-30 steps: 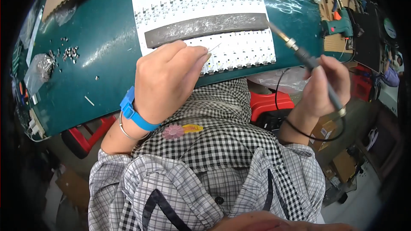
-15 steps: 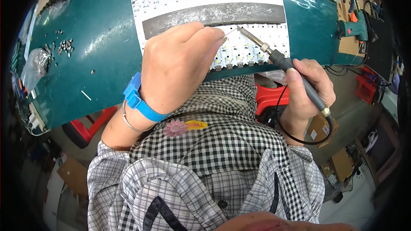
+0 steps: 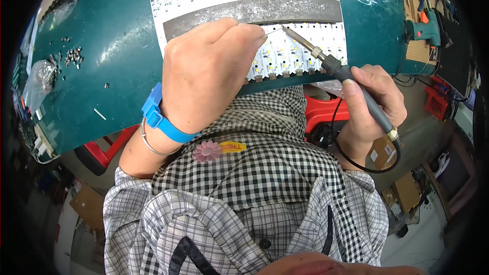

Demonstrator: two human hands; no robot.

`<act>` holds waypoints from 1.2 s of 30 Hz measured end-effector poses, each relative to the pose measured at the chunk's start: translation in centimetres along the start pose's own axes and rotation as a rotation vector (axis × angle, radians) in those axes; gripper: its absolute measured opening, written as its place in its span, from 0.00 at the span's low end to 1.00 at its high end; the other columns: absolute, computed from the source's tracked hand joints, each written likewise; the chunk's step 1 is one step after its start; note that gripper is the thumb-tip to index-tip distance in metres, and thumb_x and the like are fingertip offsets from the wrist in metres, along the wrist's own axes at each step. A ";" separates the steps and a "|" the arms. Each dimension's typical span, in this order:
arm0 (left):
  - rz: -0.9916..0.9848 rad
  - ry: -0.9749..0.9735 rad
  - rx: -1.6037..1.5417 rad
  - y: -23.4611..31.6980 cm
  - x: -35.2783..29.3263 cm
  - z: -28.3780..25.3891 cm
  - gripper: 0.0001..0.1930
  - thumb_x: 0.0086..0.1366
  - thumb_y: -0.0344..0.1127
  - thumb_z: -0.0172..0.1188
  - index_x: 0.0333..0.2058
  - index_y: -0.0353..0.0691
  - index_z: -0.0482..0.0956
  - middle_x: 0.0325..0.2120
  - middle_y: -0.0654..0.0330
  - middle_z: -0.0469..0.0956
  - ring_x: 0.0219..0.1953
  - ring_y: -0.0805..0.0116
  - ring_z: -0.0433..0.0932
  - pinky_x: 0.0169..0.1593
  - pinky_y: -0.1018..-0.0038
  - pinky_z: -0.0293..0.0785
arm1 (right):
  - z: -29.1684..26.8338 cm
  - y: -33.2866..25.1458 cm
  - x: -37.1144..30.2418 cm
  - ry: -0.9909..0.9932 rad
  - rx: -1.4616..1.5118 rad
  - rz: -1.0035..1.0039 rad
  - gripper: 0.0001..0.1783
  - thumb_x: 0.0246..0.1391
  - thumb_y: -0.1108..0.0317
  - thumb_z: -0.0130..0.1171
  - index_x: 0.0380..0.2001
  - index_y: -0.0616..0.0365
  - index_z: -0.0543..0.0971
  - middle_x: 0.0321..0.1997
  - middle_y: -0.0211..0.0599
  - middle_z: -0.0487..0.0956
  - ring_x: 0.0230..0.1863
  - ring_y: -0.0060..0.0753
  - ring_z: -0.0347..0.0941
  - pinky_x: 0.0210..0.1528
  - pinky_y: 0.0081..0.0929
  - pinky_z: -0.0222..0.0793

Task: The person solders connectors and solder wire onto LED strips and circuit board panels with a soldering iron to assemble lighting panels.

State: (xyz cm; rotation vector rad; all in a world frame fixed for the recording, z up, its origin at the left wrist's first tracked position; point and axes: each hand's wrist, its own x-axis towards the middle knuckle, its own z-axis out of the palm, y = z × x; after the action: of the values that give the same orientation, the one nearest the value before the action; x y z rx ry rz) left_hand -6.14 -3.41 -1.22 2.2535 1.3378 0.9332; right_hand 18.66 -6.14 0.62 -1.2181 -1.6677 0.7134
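My right hand (image 3: 374, 101) is closed around the dark handle of a soldering iron (image 3: 351, 75), held like a pen. Its metal tip slants up and left to a white circuit board panel (image 3: 293, 53) carrying rows of small yellow LEDs. Between thumb and forefinger, my left hand (image 3: 211, 66) pinches a thin solder wire (image 3: 274, 30), whose end reaches the iron's tip. Whether wire and tip touch is too fine to tell. Across the panel lies a flat dark metal bar (image 3: 249, 11), just beyond the tip. My left hand hides part of the panel and bar.
On the green tabletop (image 3: 122, 25) at left lie loose small metal parts (image 3: 74, 57), a plastic bag (image 3: 42, 79) of similar parts and a short white stick (image 3: 100, 114). A green gun-shaped tool (image 3: 424, 32) lies at right. The iron's black cable (image 3: 369, 171) loops below my right hand.
My left hand has shifted slightly left and my right hand slightly right, with the iron. The wire and tip stay close together over the panel's far part. The view has shifted a little.
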 end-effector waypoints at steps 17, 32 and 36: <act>0.007 -0.034 0.015 -0.2 0.0 0.7 0.05 0.54 0.25 0.67 0.32 0.38 0.83 0.22 0.58 0.78 0.21 0.64 0.77 0.24 0.75 0.71 | 0.2 -1.2 -0.1 -0.059 -0.129 -0.034 0.14 0.38 0.75 0.74 0.29 0.66 0.81 0.21 0.40 0.80 0.18 0.22 0.73 0.18 0.16 0.63; -0.046 0.020 -0.035 0.1 -0.3 -1.2 0.05 0.54 0.23 0.68 0.29 0.35 0.80 0.20 0.59 0.77 0.19 0.73 0.72 0.24 0.80 0.67 | 0.0 -0.4 -1.2 0.087 0.084 -0.012 0.13 0.40 0.81 0.69 0.33 0.69 0.80 0.20 0.37 0.77 0.19 0.21 0.69 0.22 0.17 0.60; -0.105 -0.042 -0.034 -0.1 -0.6 -1.4 0.05 0.55 0.23 0.67 0.29 0.35 0.80 0.22 0.58 0.79 0.19 0.72 0.73 0.24 0.80 0.68 | 0.6 -0.3 -0.5 -0.006 0.047 -0.021 0.13 0.40 0.80 0.70 0.32 0.69 0.80 0.20 0.38 0.78 0.19 0.21 0.71 0.21 0.16 0.61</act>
State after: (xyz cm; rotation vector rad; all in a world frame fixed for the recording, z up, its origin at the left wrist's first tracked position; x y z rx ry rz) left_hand -7.35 -3.97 -0.50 2.1432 1.3965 0.8613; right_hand 18.04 -6.69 0.40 -1.1648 -1.6575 0.7405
